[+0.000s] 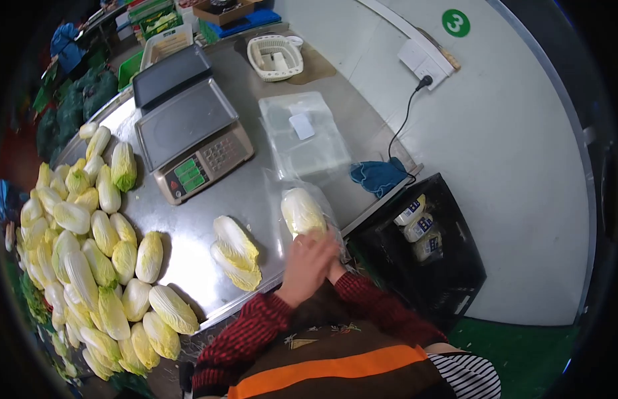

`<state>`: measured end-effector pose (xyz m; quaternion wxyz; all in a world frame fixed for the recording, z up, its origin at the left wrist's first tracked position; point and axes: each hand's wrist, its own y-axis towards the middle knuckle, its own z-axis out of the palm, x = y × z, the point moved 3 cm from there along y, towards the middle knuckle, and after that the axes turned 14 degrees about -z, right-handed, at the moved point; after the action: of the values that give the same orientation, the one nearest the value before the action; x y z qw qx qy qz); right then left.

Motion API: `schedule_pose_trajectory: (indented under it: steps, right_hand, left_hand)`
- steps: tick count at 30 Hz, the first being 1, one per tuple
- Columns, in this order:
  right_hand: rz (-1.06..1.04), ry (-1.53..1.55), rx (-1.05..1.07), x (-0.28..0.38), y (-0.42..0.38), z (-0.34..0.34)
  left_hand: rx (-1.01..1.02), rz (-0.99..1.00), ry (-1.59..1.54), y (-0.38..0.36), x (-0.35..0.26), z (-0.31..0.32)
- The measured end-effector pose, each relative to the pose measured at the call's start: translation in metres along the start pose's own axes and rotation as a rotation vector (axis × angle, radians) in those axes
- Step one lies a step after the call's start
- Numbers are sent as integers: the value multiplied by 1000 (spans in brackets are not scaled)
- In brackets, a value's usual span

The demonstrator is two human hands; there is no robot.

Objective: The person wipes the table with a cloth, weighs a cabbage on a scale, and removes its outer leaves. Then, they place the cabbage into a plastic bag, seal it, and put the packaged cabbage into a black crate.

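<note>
A pale napa cabbage (302, 207) lies inside a clear plastic bag (274, 199) on the metal table, its near end toward me. My left hand (308, 263) is closed over the near end of the bag, against the cabbage's base. Tucked close beside it, my right hand (336, 268) grips the bag too, with most of its fingers hidden behind the left. Loose cabbage leaves (236, 254) rest on the table to the left of my hands. A stack of clear plastic bags (302, 136) with a white card (302, 126) on top lies just beyond.
A digital scale (189, 126) stands left of the bags. Many napa cabbages (89, 266) are heaped along the left side. At the back is a white basket (274, 58). A blue cloth glove (379, 175) lies near a black crate (422, 259) holding several wrapped cabbages (418, 227).
</note>
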<state>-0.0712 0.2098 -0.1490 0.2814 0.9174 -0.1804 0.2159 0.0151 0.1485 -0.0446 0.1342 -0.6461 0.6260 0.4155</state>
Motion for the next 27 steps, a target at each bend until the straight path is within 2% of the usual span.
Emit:
schedule_pose_trajectory:
  steps: [2,3,5,6,7,8,9,10,12,13,16,18,19,20,22,24,26,27]
  right_hand:
    - [755,761,-287,-7,-11,-4]
    - [769,754,-319,-2,-5,-10]
    - [753,849,-388,-3,3,-8]
    - [738,941,-447,-5,4,-6]
    - [741,949,-440,-8,5,-2]
    - [715,941,-557,-16,3,6]
    - [693,934,-666,-18,2,14]
    - [733,745,-642,-27,0,16]
    - [649,623,-479,-38,5,5]
    - [662,627,-468,-41,9,10]
    - [604,525,-486,-59,3,13]
    - [589,582,-308,-59,-5,12]
    - [263,198,-163,-62,-20,7]
    - [276,190,-162,-56,-37,-3]
    - [87,-86,-17,-20,-58,-30]
    - [106,-66,-21,5,-63,-43]
    - [84,248,59,19,-59,-41]
    - [35,234,46,31,-47,-47]
  left_hand:
    - [-254,-514,336,-17,4,-11]
    - [-248,-506,341,-21,6,-5]
    - [-290,-735,352,-28,24,12]
    - [-289,-735,358,-27,31,19]
    - [-187,-883,335,-29,41,29]
    - [-86,-1041,311,-36,53,38]
    - [-70,-1023,322,-41,61,43]
    - [-70,-1058,333,-53,67,46]
    - [-50,-884,413,-60,65,50]
    - [-95,-858,348,-64,61,52]
    - [-122,-913,298,-75,83,58]
    - [-210,-967,134,-77,82,46]
    - [-162,-1027,103,-77,79,39]
    - [-111,-1090,74,-77,76,34]
    - [-102,-1111,8,-86,80,34]
    - [-103,-1133,-50,-90,86,31]
    - [14,-1257,-275,-97,94,30]
    - [55,-1279,-365,-99,93,27]
